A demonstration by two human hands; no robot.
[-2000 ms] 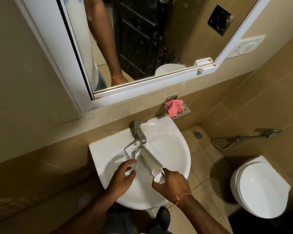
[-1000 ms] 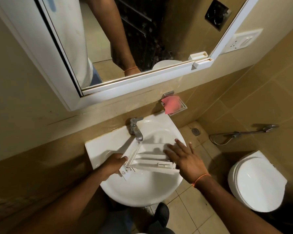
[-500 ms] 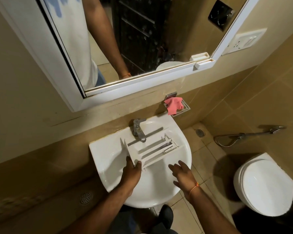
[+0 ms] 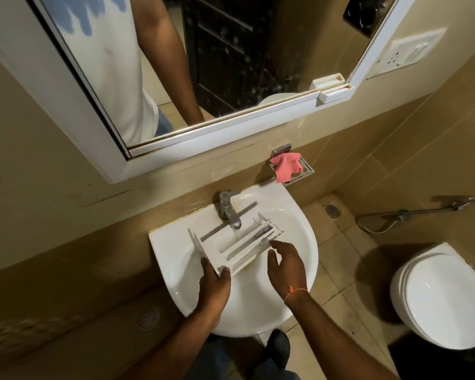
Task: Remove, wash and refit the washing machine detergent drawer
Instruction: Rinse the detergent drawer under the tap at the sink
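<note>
The white detergent drawer [image 4: 232,244] lies slanted over the white basin [image 4: 299,237], compartments facing up, under the chrome tap [image 4: 229,208]. A thin stream of water runs from the tap into the drawer. My left hand [image 4: 214,281] grips the drawer's near left corner, thumb on top. My right hand [image 4: 287,263] hovers just right of the drawer's near edge, fingers spread and holding nothing; whether a fingertip touches the drawer is unclear.
A pink cloth [image 4: 287,166] hangs on a metal soap holder on the wall right of the tap. A mirror [image 4: 203,64] hangs above the basin. A white toilet [image 4: 439,297] stands at the right, a hand shower hose [image 4: 412,213] on the wall beyond it.
The drawer was turned from upright on edge to flat with compartments up under the tap. My right hand let go and drew back, then moved close to the drawer's right side.
</note>
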